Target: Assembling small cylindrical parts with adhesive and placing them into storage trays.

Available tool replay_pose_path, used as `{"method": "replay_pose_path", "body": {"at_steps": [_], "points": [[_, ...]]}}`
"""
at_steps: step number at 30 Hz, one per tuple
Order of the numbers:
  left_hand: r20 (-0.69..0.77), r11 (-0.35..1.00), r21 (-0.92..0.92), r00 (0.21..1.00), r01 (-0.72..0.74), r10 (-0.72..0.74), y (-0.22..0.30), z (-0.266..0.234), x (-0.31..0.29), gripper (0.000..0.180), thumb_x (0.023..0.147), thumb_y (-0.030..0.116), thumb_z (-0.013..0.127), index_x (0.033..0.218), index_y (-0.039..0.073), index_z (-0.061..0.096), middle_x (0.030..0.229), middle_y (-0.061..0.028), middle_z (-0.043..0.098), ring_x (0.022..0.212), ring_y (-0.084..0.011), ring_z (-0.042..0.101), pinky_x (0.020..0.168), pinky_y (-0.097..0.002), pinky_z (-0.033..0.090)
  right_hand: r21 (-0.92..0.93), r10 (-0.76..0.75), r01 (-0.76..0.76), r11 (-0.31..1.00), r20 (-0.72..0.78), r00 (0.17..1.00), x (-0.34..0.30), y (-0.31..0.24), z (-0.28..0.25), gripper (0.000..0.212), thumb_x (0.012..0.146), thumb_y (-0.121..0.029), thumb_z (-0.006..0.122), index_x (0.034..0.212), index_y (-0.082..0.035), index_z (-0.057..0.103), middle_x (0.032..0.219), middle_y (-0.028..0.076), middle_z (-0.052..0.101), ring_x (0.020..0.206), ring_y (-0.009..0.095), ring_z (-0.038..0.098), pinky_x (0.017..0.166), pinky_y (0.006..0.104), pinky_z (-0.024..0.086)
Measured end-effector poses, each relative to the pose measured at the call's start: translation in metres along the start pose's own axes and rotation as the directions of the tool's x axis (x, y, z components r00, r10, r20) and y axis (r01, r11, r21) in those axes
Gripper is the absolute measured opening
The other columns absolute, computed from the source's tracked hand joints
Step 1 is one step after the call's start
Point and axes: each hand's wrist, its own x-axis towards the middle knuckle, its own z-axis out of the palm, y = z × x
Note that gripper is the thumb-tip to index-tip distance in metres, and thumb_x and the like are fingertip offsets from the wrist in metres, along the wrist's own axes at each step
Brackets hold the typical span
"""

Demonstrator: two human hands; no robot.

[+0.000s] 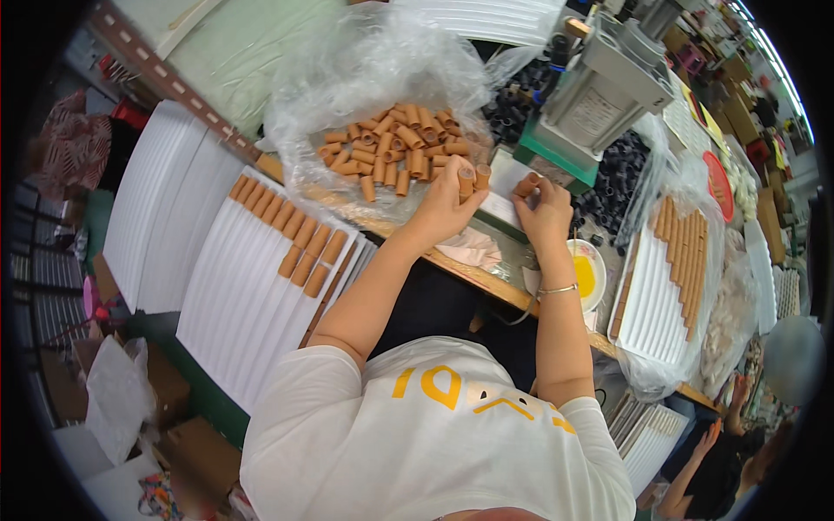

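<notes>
White ribbed tray point(234, 286), far left: one row of orange tubes point(306, 245) laid across it. Clear plastic bag point(382, 78) on tabletop point(486, 280), open, loose orange tube pile point(395, 152) inside. Left hand point(443, 204), fingers closed on two tubes point(473, 180), just beside bag. Right hand point(546, 213), fingers pinched on one tube point(526, 184). Yellow-filled small bowl point(589, 276) below wrist. Right tray point(665, 286), bagged, longer tubes point(686, 256) in a row.

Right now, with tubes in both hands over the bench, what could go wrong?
1. The left hand pinches two brown tubes at once; one may slip out and roll away.
2. The dish of yellow liquid sits just under the right hand and wrist; a bump could spill it.
3. The loose tube pile lies on crinkled plastic bag near the edge; pieces might roll off.
</notes>
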Motion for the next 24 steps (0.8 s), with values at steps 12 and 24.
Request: {"method": "replay_pose_path", "body": {"at_steps": [12,24], "points": [[0.691,0.693,-0.511,0.723,0.508,-0.021,0.042,-0.012,-0.066,0.033,0.084,0.005,0.072,0.097,0.004,0.042,0.096,-0.0106,0.061,0.081,-0.0160,0.064,0.067,-0.0302,0.053,0.615,-0.201,0.027,0.788,0.217,0.955,-0.101,-0.034,-0.074,0.031,0.077,-0.008,0.076,0.106,-0.001,0.065,0.076,0.005,0.056,0.062,0.012,0.047,0.059,0.0246,0.042],[0.007,0.952,0.295,0.997,-0.078,0.080,0.024,-0.067,-0.053,0.038,0.078,-0.001,0.067,0.113,0.004,0.054,0.102,-0.0142,0.057,0.092,-0.0322,0.058,0.082,-0.0375,0.048,0.513,-0.196,0.120,0.850,0.096,0.976,-0.111,-0.061,-0.057,0.037,0.081,-0.012,0.073,0.114,-0.003,0.061,0.076,0.006,0.060,0.059,0.016,0.054,0.060,0.0288,0.044]]}}
